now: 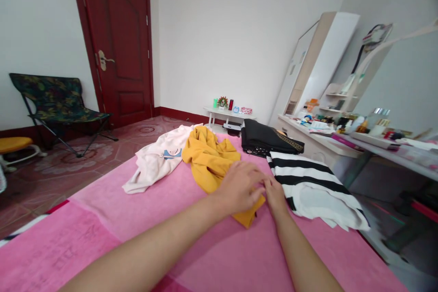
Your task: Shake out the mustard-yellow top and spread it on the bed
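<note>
A crumpled mustard-yellow garment (208, 159) lies in the middle of a pink bed cover (102, 237). My left hand (239, 187) rests on the garment's near end, fingers curled and pinching the cloth. My right hand (275, 196) meets it at the same spot, fingers closed on the yellow edge. To the left of it lies a cream top with a small blue print (157, 157). To the right lies a black-and-white striped garment (308, 182), and behind that a folded black one (265, 139).
A red door (118, 41) and a folding chair (54, 100) stand at the left. A small white side table (227, 112) with small items is against the far wall. A cluttered white dresser with mirror (328, 132) runs along the bed's right side.
</note>
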`<action>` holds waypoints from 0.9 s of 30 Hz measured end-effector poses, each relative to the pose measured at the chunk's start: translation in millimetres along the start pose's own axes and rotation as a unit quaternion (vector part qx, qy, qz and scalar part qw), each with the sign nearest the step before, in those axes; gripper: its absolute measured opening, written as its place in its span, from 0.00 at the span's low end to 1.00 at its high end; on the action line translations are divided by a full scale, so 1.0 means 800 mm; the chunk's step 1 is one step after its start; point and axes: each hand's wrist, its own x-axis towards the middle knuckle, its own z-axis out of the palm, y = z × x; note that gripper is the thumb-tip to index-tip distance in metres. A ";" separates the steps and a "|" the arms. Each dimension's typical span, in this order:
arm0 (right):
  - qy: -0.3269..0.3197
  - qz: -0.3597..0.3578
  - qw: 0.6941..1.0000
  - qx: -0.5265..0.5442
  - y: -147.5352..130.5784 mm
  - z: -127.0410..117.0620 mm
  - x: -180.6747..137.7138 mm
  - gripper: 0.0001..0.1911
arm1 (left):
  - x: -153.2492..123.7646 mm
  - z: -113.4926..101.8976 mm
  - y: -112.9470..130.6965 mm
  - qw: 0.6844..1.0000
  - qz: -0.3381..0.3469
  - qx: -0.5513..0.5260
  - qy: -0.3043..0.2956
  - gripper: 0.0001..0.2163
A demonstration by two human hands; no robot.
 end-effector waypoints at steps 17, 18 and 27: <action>-0.097 0.008 0.992 0.078 -0.040 0.004 -0.009 0.26 | -0.076 0.035 -0.177 0.952 -0.296 0.061 -0.047 0.11; -0.106 0.007 0.989 0.099 -0.042 0.006 -0.010 0.25 | -0.077 0.035 -0.176 0.951 -0.300 0.056 -0.041 0.11; -0.220 0.047 0.943 0.244 -0.057 0.042 -0.019 0.27 | -0.077 0.038 -0.184 0.926 -0.342 -0.119 0.111 0.12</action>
